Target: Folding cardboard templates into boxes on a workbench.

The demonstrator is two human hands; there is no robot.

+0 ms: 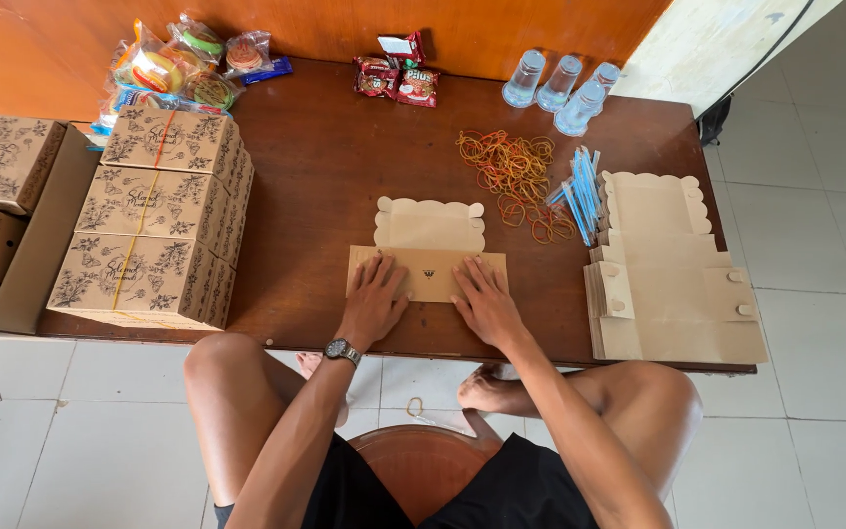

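A flat, unfolded brown cardboard box blank point(430, 240) with a scalloped flap lies in the middle of the low wooden table point(325, 167). My left hand point(374, 299) and my right hand point(485, 302) both press palm-down on its near edge, fingers spread. A wristwatch sits on my left wrist. Neither hand grips anything.
Stack of flat box blanks point(673, 284) at the right. Pile of rubber bands point(513, 168) and blue straws point(582, 191) beyond it. Three plastic water cups point(560, 83), snack packets point(396, 78), bagged snacks point(183, 64) at the back. Folded printed boxes point(154, 230) stacked at the left.
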